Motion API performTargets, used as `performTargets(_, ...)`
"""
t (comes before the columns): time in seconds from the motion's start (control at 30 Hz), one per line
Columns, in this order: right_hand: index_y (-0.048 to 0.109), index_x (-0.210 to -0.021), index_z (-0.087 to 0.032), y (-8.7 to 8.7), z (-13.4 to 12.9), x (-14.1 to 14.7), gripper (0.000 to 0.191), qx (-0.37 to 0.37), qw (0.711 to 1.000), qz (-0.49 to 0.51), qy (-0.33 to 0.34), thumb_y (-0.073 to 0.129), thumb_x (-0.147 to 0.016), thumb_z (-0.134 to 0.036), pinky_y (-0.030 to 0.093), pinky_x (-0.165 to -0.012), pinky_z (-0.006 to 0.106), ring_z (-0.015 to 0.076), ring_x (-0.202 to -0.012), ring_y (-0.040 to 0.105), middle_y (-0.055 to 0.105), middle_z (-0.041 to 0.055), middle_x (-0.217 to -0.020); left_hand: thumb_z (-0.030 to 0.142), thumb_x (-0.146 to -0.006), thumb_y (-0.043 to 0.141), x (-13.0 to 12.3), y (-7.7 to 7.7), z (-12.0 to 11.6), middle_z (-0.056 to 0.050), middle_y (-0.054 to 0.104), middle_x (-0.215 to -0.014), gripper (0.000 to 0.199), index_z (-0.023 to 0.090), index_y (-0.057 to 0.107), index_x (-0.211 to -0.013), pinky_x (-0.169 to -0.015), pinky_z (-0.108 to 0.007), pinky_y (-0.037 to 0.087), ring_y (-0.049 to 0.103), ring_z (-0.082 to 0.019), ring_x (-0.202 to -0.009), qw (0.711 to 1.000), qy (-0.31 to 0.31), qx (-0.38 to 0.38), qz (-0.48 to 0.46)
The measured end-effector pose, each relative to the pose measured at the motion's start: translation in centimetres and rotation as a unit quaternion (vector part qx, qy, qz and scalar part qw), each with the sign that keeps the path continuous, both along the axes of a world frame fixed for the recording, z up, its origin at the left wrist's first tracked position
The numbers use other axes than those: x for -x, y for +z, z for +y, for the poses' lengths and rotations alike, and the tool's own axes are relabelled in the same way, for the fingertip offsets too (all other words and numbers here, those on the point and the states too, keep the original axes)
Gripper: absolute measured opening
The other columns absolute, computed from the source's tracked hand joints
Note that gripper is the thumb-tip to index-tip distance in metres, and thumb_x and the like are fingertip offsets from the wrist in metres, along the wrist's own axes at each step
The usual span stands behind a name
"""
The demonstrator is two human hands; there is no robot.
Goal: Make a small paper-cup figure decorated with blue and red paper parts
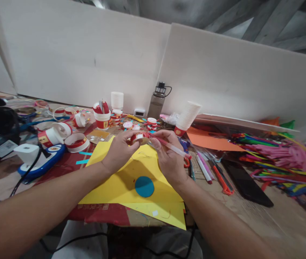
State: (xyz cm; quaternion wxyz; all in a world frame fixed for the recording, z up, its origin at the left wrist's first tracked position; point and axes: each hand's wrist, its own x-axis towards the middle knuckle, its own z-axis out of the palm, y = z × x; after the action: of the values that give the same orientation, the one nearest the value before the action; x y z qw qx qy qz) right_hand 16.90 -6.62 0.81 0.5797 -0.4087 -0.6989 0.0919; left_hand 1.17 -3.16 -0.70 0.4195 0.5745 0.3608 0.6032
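Over the yellow paper, my left hand (pixel 122 147) pinches a short red-and-white cut paper cup piece (pixel 140 138) between thumb and fingers. Opposite it, my right hand (pixel 170 154) is closed around a slim, pale pink pen-like stick (pixel 170 144). The stick's far end points at the cup piece; whether they touch is hard to make out. Beneath both hands lie yellow paper sheets (pixel 109 189), with a blue paper disc (pixel 144 186) on top near the front.
Cut cup rings (pixel 77 142) and a blue power strip (pixel 43 163) sit at left. Behind stand a water bottle (pixel 156 102) and stacked paper cups (pixel 189 117). Markers (pixel 204 167), a black phone (pixel 247 183) and colourful pipe cleaners (pixel 284 154) lie at right.
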Motion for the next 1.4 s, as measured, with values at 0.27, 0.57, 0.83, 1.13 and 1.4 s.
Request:
performTargets(0.27,0.057,-0.099,-0.025,-0.7,0.2,0.1,0.012,0.010,0.998,0.035,0.041,0.054,-0.094,-0.035,0.049,-0.080,0.034,0.0165,-0.088,0.062,0.063,0.0016,-0.094,0.006,-0.066,0.070,0.0,-0.1,-0.2,-0.002,0.069,-0.091,0.027,0.020,0.075,-0.089,-0.068,-0.021,0.053,0.061,-0.015,-0.078,1.000,-0.020,-0.003,0.007)
performTargets(0.57,0.059,-0.097,-0.026,-0.5,0.6,-0.2,0.009,-0.016,1.000,-0.005,-0.002,0.062,-0.089,-0.027,0.050,-0.080,0.033,0.0167,-0.089,0.061,0.063,0.0008,-0.095,0.009,-0.070,0.069,-0.4,0.1,-0.7,-0.002,0.066,-0.080,0.023,0.016,0.074,-0.091,-0.060,-0.019,0.057,0.061,-0.012,-0.067,0.998,-0.065,0.010,-0.001)
performTargets(0.83,0.057,-0.094,-0.023,-1.1,1.1,-0.4,0.016,-0.030,0.999,-0.025,-0.022,0.066,-0.081,-0.018,0.050,-0.074,0.030,0.0148,-0.078,0.059,0.062,0.0006,-0.088,0.022,-0.075,0.067,-0.5,-0.7,-0.6,-0.002,0.065,-0.089,0.024,0.017,0.069,-0.098,-0.068,-0.029,0.063,0.061,-0.013,-0.077,0.996,-0.081,0.005,0.041)
performTargets(1.13,0.058,-0.091,-0.023,-0.9,1.1,-0.5,0.014,-0.077,0.990,-0.088,-0.078,0.064,-0.081,-0.015,0.049,-0.071,0.030,0.0159,-0.078,0.060,0.065,0.0007,-0.087,0.029,-0.078,0.064,-0.5,-1.1,-0.6,-0.002,0.065,-0.089,0.027,0.018,0.067,-0.102,-0.068,-0.030,0.063,0.062,-0.014,-0.078,0.994,-0.075,-0.014,0.081)
performTargets(1.4,0.058,-0.087,-0.022,-0.4,0.8,-0.4,0.015,-0.102,0.982,-0.123,-0.102,0.064,-0.078,-0.012,0.047,-0.066,0.030,0.0166,-0.075,0.058,0.066,0.0008,-0.082,0.030,-0.082,0.060,-0.6,-1.3,-0.7,-0.002,0.065,-0.092,0.029,0.018,0.065,-0.108,-0.071,-0.032,0.063,0.062,-0.013,-0.078,0.991,-0.099,-0.006,0.088)
